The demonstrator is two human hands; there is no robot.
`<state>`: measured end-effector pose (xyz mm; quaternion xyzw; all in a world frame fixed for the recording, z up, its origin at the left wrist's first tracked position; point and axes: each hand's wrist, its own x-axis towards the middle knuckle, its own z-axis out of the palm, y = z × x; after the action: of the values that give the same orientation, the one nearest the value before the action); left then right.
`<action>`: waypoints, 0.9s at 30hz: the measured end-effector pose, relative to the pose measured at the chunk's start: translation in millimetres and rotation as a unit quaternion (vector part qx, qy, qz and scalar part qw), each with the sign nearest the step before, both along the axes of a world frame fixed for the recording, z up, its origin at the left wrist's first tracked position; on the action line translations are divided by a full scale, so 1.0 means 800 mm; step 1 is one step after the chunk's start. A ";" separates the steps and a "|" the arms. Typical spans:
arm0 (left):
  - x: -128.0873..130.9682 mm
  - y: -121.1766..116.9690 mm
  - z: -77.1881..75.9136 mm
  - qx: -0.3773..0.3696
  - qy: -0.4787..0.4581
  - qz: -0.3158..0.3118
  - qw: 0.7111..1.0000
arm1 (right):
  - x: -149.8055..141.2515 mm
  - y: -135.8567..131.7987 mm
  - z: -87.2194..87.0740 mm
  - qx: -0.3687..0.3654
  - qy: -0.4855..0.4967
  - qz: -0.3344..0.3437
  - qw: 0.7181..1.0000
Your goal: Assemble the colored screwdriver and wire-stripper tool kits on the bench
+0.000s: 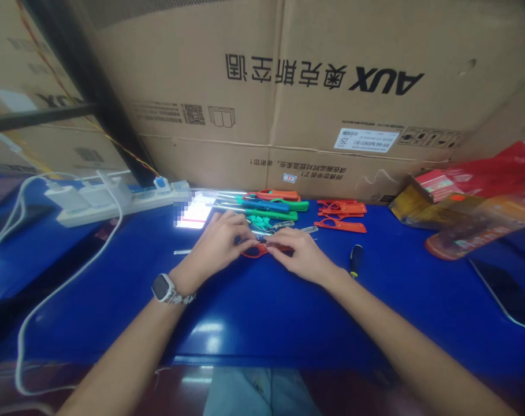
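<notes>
Both hands meet over the blue table, pinching an orange plastic lighter handle [257, 251] with a finger loop. My left hand [222, 241] grips its loop end, with thumb and fingertips together. Closed on the other end is my right hand [304, 254], whose fingers hide part of the handle. Something small and dark shows between the fingertips, too blurred to name. Just behind lie long-necked lighters with blue [268, 205], green and orange handles, and small green plastic pieces [259, 222]. Loose orange handle shells [342, 224] are behind my right hand. A black-and-yellow screwdriver [356, 260] rests beside my right wrist.
A large cardboard box [253, 130] walls off the back. On the left are a white power strip [152, 199] with plugs and cables, and a lit screen [197, 212]. A bottle [479, 230], a dark phone [509, 294] and red packaging [496, 170] occupy the right.
</notes>
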<state>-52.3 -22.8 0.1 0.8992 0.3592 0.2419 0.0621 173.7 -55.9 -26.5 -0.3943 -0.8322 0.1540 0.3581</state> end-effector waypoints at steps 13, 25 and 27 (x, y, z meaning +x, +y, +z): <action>0.017 -0.008 -0.009 -0.019 0.061 0.018 0.998 | 0.005 -0.014 0.012 0.027 -0.221 -0.028 0.974; 0.009 -0.006 -0.009 -0.062 0.049 0.008 0.997 | -0.011 -0.039 0.032 0.014 -0.395 -0.059 0.917; 0.000 -0.001 -0.006 -0.066 0.008 0.024 0.998 | -0.011 -0.039 0.034 0.004 -0.397 -0.058 0.916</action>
<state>-52.5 -23.5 -5.0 0.8862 0.3963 0.2123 0.1122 165.1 -87.0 0.9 -0.4691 -0.8822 -0.0396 0.0081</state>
